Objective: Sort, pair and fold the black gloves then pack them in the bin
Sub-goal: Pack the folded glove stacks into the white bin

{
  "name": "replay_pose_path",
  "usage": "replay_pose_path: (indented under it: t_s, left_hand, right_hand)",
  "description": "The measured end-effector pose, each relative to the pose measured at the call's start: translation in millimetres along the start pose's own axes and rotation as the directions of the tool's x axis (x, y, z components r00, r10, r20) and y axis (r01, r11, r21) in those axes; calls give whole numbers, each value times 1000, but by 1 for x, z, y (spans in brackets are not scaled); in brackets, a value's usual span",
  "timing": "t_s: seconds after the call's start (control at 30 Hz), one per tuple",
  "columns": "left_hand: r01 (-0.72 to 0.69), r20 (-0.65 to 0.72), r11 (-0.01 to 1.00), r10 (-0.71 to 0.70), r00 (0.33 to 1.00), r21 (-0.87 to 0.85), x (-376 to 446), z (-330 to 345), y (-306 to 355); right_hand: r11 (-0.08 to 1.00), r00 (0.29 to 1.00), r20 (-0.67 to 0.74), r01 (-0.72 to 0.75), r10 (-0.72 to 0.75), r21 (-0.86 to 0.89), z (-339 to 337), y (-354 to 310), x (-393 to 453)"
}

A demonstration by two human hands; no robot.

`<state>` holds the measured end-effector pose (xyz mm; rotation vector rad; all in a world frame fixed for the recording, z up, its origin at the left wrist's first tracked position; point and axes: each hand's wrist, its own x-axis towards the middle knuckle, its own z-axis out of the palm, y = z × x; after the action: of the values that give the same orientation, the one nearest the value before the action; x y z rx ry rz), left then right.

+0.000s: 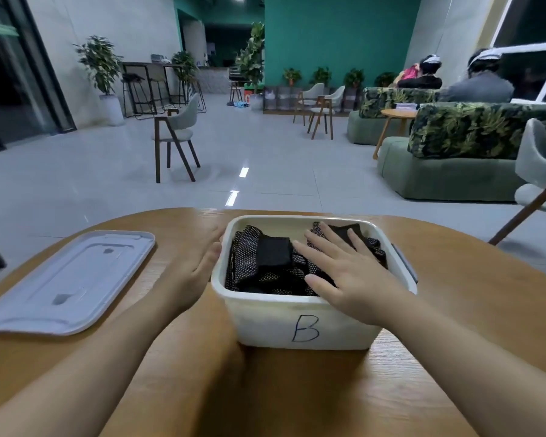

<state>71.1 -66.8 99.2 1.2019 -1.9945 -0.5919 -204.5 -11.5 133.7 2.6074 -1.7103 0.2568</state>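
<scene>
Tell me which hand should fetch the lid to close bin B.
Left. The left hand rests against the bin's left wall, on the same side as the lid lying on the table. The right hand presses down the gloves inside.

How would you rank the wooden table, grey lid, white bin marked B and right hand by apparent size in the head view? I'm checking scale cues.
1. wooden table
2. and 3. grey lid and white bin: they look alike, and the angle makes it unsure
4. right hand
</scene>
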Motion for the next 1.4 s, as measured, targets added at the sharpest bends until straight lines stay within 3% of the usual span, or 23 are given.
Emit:
replay_pose_path:
  t_s: [0.13,0.27,0.37,0.47,0.6,0.7,0.97,1.13,1.27,1.4]
  left_hand:
    - [235,-107,929,-213,971,286,-31,-11,-64]
    - [469,-169,691,-458,873,550,-50,-23,-111]
    - [600,-183,539,-635,751,590,-63,-28,-124]
    - [633,-224,490,-656,721,600,-72,-30,-129]
    - [592,-268,519,-568,778,617,-76,-34,-124]
    - [512,-253,601,-464,849,614,-82,-36,-123]
    - [428,-277,763,-330,902,485,-89,-44,-109]
    - [308,-469,852,-85,879,423,-71,-73,-82]
    - [236,-525,922,-42,850,307,-56,-92,-42]
    - [119,-566,982,-13,824,150,-45,-101,4]
  right_hand:
    - [1000,1000,17,16,-16,-10,1,0,2]
    - [1000,1000,21,11,-11,-2,2,0,1]
    - [1000,1000,23,10,-10,-6,1,-1,1]
    - [1000,1000,26,3,-3,-4,2,-1,-1]
    - [1000,1000,29,-5,5,-3,2,-1,-2]
    - [1000,1000,26,-9,9,2,3,-1,-1]
    - [999,999,-31,-33,34,15,4,-3,-7]
    - [996,995,-66,-76,78,40,-1,-12,-4]
    - [987,991,-135,17,5,158,-13,-34,11]
    - [929,979,-200,33,44,368,-30,-47,29]
